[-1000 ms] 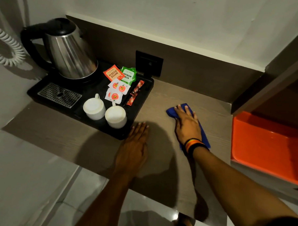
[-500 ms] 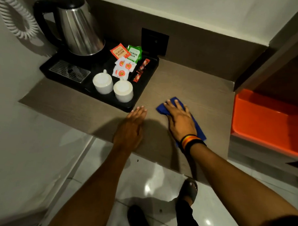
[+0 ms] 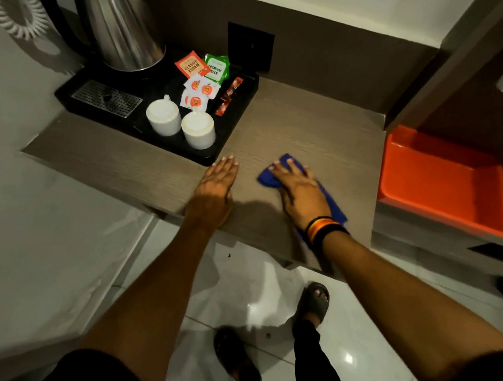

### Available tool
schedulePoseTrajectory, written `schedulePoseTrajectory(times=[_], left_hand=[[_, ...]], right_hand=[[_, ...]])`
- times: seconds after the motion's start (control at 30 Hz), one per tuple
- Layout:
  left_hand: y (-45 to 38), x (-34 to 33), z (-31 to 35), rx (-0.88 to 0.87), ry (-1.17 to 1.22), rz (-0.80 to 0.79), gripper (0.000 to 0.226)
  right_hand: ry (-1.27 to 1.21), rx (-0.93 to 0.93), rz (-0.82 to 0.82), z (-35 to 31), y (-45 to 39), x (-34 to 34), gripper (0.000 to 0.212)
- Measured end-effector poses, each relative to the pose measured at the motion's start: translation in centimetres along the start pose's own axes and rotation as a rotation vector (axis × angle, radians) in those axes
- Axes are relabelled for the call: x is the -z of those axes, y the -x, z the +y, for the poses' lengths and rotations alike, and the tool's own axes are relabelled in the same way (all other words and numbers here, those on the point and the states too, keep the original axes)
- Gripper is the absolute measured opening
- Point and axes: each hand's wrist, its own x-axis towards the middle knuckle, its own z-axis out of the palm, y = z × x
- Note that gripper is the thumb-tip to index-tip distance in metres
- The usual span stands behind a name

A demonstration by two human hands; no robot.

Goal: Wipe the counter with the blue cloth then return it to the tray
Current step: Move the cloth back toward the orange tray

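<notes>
My right hand (image 3: 300, 192) lies flat on the blue cloth (image 3: 269, 178), pressing it onto the brown wooden counter (image 3: 305, 126) near the front edge. The cloth shows in front of my fingers and along the right of my wrist; the rest is hidden under my palm. My left hand (image 3: 215, 188) rests flat on the counter with fingers together, just left of the cloth and touching nothing else. An orange tray (image 3: 443, 181) sits to the right, lower than the counter top.
A black tray (image 3: 235, 126) at the counter's back left holds a steel kettle (image 3: 119, 26), two upturned white cups (image 3: 164, 119), tea sachets (image 3: 192, 65) and a drip grate. A dark wall socket (image 3: 249, 44) is behind. My sandalled feet stand on the white tiled floor.
My right hand has dragged the cloth toward me and to the left, from mid-counter to near the front edge. My head has dipped, showing more floor. The left hand stays planted.
</notes>
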Motion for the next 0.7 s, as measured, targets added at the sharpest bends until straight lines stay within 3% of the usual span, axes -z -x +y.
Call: schedulePoseTrajectory(times=[0.1, 0.2, 0.3, 0.5, 0.7], left_hand=[[-0.5, 0.8, 0.6, 0.045, -0.012, -0.088, 0.056], [-1.1, 1.7, 1.2, 0.144, -0.037, -0.224, 0.065], [-1.5, 2.6, 2.8, 0.165, -0.143, -0.265, 0.069], [-8.3, -0.4, 12.6, -0.001, -0.132, -0.192, 0.067], [-7.6, -2.8, 15.5, -0.014, -0.148, -0.203, 0.066]], right_hand=[[0.017, 0.225, -0.062, -2.7, 4.9, -1.1, 0.057], [0.031, 0.351, -0.155, -0.7, 11.1, 0.4, 0.057], [-0.098, 0.151, -0.129, 3.2, 14.2, 3.7, 0.052], [-0.241, -0.38, 0.261, 12.0, 11.2, 12.3, 0.045], [-0.345, -0.603, 0.462, 12.6, 6.2, 12.7, 0.05]])
